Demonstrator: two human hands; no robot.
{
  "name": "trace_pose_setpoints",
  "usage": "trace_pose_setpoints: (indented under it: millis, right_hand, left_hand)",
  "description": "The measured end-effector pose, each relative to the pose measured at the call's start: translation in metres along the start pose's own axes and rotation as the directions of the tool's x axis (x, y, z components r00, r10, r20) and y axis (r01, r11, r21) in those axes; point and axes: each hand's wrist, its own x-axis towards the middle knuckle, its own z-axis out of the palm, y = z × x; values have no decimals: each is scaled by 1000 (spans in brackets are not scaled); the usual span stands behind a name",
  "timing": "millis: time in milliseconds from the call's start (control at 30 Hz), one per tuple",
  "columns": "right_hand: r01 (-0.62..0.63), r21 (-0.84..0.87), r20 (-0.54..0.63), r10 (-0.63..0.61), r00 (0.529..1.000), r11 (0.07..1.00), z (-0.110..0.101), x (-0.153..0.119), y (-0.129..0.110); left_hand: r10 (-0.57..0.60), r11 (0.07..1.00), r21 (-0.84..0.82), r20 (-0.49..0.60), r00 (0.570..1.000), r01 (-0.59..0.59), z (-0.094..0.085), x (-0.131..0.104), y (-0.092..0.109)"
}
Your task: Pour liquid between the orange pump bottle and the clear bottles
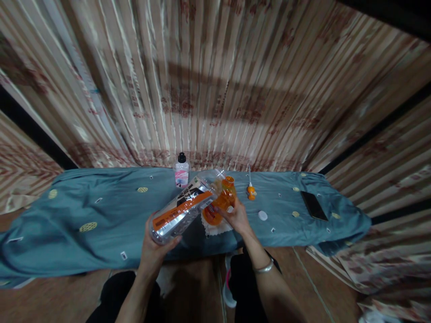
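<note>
A large clear plastic bottle (182,211) with an orange, black and white label is tilted, its base low on the left and its upper end to the right. My left hand (156,246) grips it near the base. My right hand (237,217) is wrapped round a translucent orange bottle (230,187), whose open neck points up. The clear bottle's upper end overlaps the orange bottle in view; I cannot tell whether they touch or whether liquid flows. Beneath the orange bottle lies a white cloth (215,229). An orange pump head (251,192) with a pale tube rests to its right.
A transparent bottle (182,172) with a black cap and pink label stands toward the back. On the right are a round white cap (263,216) and a dark phone (314,205). A blue-green patterned cloth (111,202) covers the surface; patterned curtains (215,89) hang behind.
</note>
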Motion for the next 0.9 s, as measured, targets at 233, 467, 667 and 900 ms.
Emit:
trace_pose_setpoints:
  millis: [233, 467, 667, 900]
  right_hand:
    - [49, -22, -17, -49, 999, 999, 4, -2, 0]
    - [41, -42, -7, -41, 999, 998, 5, -3, -1]
    - [61, -45, -4, -61, 998, 997, 5, -3, 2]
    - [41, -15, -4, -41, 999, 999, 5, -4, 1]
  left_hand:
    - [-65, 994, 89, 4, 998, 64, 2, 6, -14]
    - [-66, 992, 103, -29, 997, 68, 12, 7, -30]
    - [-50, 992, 112, -69, 996, 58, 14, 14, -42]
    - [31, 981, 192, -173, 984, 3, 2, 35, -57]
